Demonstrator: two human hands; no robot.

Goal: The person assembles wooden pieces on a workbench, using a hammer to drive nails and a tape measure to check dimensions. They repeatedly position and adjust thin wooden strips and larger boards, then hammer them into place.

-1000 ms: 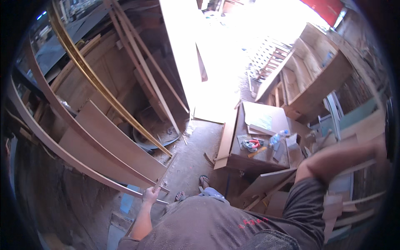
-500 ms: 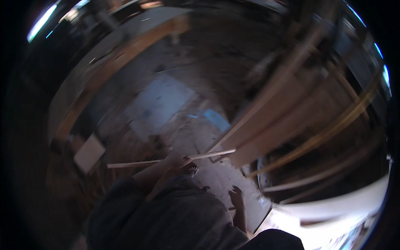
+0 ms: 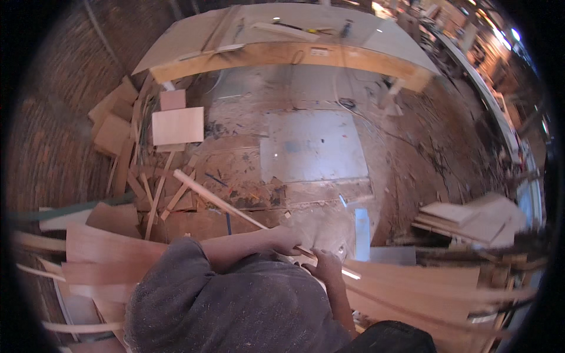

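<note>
A long thin wooden strip [image 3: 218, 203] runs diagonally from the upper left down toward my body. My left hand [image 3: 289, 239] is closed around it near its lower part. Just below and to the right, my right hand [image 3: 324, 266] grips the same strip close to its near end. My grey-sleeved left arm [image 3: 235, 250] crosses in front of my chest. The strip's far end hangs over a littered wooden floor.
A long wooden workbench [image 3: 282, 54] spans the top. A grey sheet [image 3: 312, 147] lies on the floor in the middle. Plywood offcuts [image 3: 176, 125] pile up at left, stacked boards [image 3: 471, 217] at right, and bent wooden planks [image 3: 435, 288] lie around my body.
My head has swung round, so the view went from curved planks and a bright doorway to the floor and workbench. Both hands now hold the strip; earlier only one was seen on it.
</note>
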